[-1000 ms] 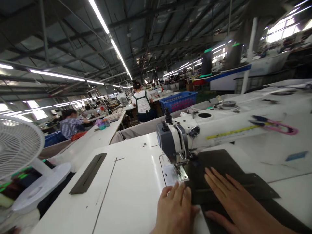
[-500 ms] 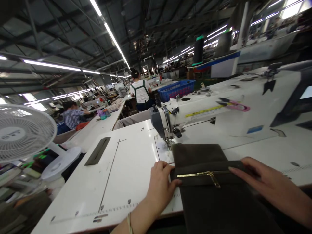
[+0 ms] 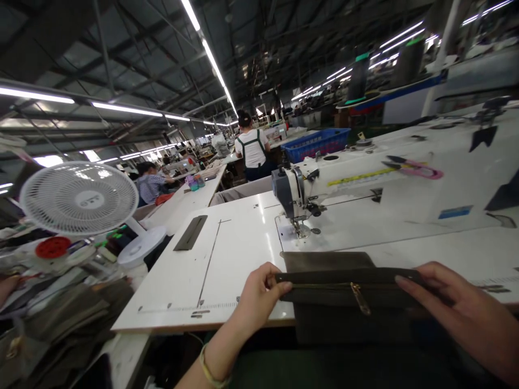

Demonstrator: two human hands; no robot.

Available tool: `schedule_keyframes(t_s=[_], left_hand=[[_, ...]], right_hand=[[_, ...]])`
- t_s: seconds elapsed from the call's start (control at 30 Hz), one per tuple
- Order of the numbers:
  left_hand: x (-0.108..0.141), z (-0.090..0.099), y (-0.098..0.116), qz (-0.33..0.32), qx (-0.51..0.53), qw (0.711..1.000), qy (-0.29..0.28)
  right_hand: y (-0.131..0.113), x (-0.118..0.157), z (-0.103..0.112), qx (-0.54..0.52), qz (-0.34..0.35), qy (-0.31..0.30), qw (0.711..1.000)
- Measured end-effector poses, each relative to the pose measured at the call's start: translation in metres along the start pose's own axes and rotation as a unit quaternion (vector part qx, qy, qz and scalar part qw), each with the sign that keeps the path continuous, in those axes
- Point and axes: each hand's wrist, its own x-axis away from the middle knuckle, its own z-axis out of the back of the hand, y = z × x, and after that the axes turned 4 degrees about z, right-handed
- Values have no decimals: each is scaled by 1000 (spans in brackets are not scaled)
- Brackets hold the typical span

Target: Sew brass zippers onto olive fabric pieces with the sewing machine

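Note:
A dark olive fabric piece point(image 3: 328, 321) with a zipper hangs over the front edge of the white sewing table point(image 3: 239, 259). Its gold zipper pull point(image 3: 360, 299) dangles at the middle of the seam. My left hand point(image 3: 259, 300) pinches the left end of the zipper band between thumb and fingers. At the other end, my right hand point(image 3: 458, 308) grips the band, thumb on top. Behind the cloth stands the sewing machine point(image 3: 294, 192), its needle area apart from the fabric. A flap of the cloth lies flat on the table just beyond the band.
A small olive strip with a slit point(image 3: 190, 232) lies on the table's left. Pink-handled snips point(image 3: 417, 168) rest on the machine arm. A white fan point(image 3: 85, 197) and piled fabric pieces point(image 3: 77, 313) are at left. Co-workers sit ahead, near a blue crate point(image 3: 316, 145).
Both hands have drawn the fabric back from the machine, towards me. The zipper band is now held straighter between them. The view has shifted left.

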Motion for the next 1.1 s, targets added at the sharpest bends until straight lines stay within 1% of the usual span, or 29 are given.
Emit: schedule_keyframes(t_s=[0.03,0.1,0.17,0.2,0.23,0.27,0.3,0.37,0.43,0.5,0.6,0.63,0.7,0.73,0.77,0.8,0.83,0.87,0.9,0.93,0.97,1.0,1.03,1.07,1.1], left_hand=[[3,2,0,-15,-21,999,25],[11,2,2,-75,-83,988,104],[20,-4,6,-166,-170,955,177],[24,-10,8,-211,-213,935,188],[27,-15,10,-247,-250,919,176],[29,-21,11,-270,-279,909,150],[29,-27,12,-281,-299,904,121],[27,-37,10,-270,-315,906,79],[22,-43,6,-244,-324,912,60],[18,-45,3,-230,-351,907,47],[15,-43,1,-230,-388,892,25],[14,-41,1,-231,-383,894,15],[14,-37,2,-227,-352,908,-5],[14,-34,3,-224,-335,915,-11],[14,-32,5,-219,-323,921,-13],[15,-29,6,-215,-316,924,-9],[16,-27,7,-212,-313,926,-1],[17,-26,9,-215,-312,926,7],[18,-25,11,-221,-309,925,13],[19,-25,13,-229,-304,925,17],[20,-24,16,-236,-297,925,21],[21,-24,19,-239,-289,927,20],[22,-23,22,-234,-280,931,13],[23,-21,26,-215,-268,939,-1],[23,-18,31,-182,-253,950,-21]], right_hand=[[-2,1,-2,-23,-4,-22,999],[-9,4,-6,-64,-6,-52,997],[-17,7,-11,-86,0,-55,995],[-21,9,-13,-94,4,-58,994],[-25,10,-15,-103,7,-62,993],[-28,12,-17,-112,7,-67,991],[-30,14,-20,-124,5,-70,990],[-32,17,-23,-148,-10,-80,986],[-30,19,-25,-170,-33,-98,980],[-28,20,-24,-193,-50,-133,971],[-27,20,-20,-223,-58,-180,956],[-27,20,-19,-221,-56,-184,956],[-28,20,-18,-200,-37,-184,962],[-28,20,-18,-181,-22,-170,968],[-28,20,-19,-154,-1,-141,978],[-28,19,-20,-118,34,-98,988],[-28,19,-21,-74,85,-53,992],[-28,19,-21,-24,151,-15,988],[-29,18,-22,21,230,4,973],[-30,17,-21,55,309,-3,949],[-33,16,-21,68,373,-28,925],[-36,15,-20,62,413,-66,906],[-40,13,-19,43,426,-101,898],[-44,12,-18,18,413,-133,901],[-48,10,-17,-7,379,-164,911]])
